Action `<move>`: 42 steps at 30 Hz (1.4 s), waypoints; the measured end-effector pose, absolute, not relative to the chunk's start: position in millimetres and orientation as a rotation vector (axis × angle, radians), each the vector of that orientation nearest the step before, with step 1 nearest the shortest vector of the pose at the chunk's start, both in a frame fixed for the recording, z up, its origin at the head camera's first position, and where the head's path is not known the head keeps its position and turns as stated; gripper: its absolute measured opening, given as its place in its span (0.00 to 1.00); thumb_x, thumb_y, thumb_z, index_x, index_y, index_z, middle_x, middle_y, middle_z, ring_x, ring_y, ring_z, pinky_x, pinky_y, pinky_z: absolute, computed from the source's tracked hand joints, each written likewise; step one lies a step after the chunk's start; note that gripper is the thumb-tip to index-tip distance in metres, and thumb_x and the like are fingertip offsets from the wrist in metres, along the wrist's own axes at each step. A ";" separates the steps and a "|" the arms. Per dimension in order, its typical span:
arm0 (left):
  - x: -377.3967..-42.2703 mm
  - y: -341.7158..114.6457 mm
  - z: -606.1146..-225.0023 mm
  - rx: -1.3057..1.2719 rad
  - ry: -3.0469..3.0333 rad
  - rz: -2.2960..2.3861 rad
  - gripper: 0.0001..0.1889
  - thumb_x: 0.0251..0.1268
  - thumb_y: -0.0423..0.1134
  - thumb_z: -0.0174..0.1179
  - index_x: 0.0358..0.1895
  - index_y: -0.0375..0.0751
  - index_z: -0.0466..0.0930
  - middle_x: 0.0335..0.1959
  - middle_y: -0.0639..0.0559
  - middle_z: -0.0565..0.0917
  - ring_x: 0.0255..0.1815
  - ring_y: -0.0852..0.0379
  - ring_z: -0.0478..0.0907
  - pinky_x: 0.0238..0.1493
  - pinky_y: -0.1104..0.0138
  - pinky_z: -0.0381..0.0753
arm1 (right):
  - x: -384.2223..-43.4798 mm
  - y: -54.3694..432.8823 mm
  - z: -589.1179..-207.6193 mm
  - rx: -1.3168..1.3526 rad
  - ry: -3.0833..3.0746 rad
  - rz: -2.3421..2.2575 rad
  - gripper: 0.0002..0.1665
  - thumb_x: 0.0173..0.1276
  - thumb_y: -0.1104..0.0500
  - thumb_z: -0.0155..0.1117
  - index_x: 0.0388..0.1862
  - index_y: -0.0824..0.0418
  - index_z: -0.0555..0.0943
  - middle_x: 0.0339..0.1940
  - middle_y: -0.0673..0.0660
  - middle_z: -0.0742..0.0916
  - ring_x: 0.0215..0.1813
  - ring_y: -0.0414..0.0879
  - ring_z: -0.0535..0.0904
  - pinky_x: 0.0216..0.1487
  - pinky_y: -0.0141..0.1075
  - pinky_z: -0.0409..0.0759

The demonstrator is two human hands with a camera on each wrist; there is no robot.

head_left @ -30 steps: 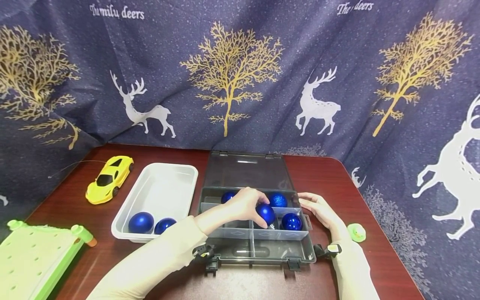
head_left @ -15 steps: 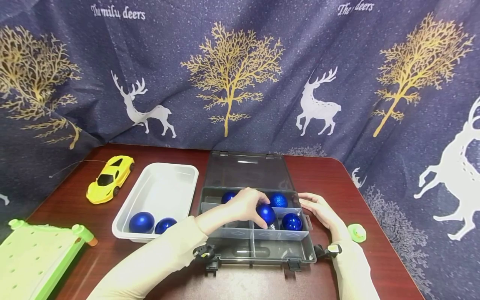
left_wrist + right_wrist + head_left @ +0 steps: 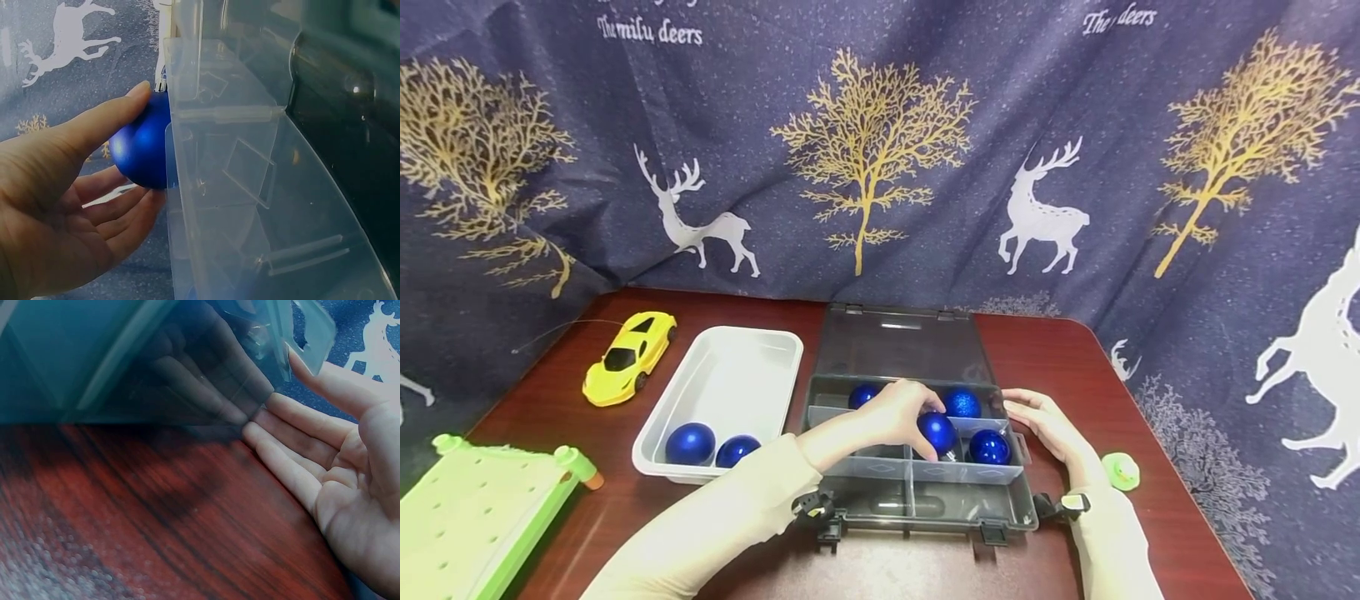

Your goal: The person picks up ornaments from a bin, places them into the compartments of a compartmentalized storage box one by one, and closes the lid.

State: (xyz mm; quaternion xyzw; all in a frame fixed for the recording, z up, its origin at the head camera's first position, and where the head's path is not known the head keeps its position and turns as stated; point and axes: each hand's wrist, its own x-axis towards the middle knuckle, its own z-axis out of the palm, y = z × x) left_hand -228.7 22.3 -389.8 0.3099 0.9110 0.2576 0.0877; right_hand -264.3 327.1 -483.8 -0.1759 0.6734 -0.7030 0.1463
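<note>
My left hand (image 3: pixel 901 414) grips a matte blue Christmas bauble (image 3: pixel 937 432) by its sides, thumb nearest me, over the middle row of a clear grey divided box (image 3: pixel 859 492). In the left wrist view, the silver cap of the bauble (image 3: pixel 144 144) shows beside a translucent divider (image 3: pixel 219 156). Fingertips of my right hand (image 3: pixel 1051 432) touch the box's right side wall; its fingers are straight in the right wrist view. A glittery bauble (image 3: pixel 962 403) and another blue one (image 3: pixel 863 396) lie in the back row. A shiny bauble (image 3: pixel 989 447) occupies the middle row's right compartment.
A white tray (image 3: pixel 752 350) left of the box holds two blue baubles (image 3: pixel 690 443). Farther left are a yellow toy car (image 3: pixel 630 358) and a green perforated stand (image 3: pixel 482 508). The box's lid (image 3: pixel 898 346) leans back, raised. A small green toy (image 3: pixel 1121 472) sits right of my arm.
The head view has shifted slightly, moving everything a little to the right in it. Both hands and the bauble keep about the same places relative to the box.
</note>
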 end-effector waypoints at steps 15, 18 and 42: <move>-227.0 11.6 -375.5 0.973 2.566 0.777 0.30 0.47 0.43 0.77 0.57 0.41 0.80 0.53 0.49 0.85 0.57 0.54 0.81 0.60 0.64 0.78 | -264.5 326.3 -485.4 -0.527 1.955 -2.006 0.16 0.74 0.69 0.49 0.56 0.70 0.76 0.45 0.48 0.89 0.46 0.38 0.86 0.49 0.29 0.83; -225.8 3.6 -366.5 1.018 2.520 0.824 0.30 0.49 0.42 0.76 0.58 0.39 0.79 0.54 0.47 0.85 0.57 0.53 0.81 0.60 0.62 0.78 | -264.6 326.2 -485.6 -0.528 1.967 -1.998 0.16 0.74 0.69 0.49 0.57 0.72 0.76 0.45 0.48 0.89 0.46 0.38 0.86 0.49 0.29 0.83; -235.2 -137.9 -334.8 0.988 2.579 1.063 0.22 0.57 0.37 0.69 0.54 0.32 0.79 0.45 0.40 0.86 0.50 0.41 0.83 0.56 0.48 0.79 | -264.6 326.2 -486.3 -0.516 1.960 -2.017 0.16 0.74 0.69 0.49 0.54 0.60 0.80 0.45 0.47 0.89 0.46 0.36 0.85 0.49 0.28 0.83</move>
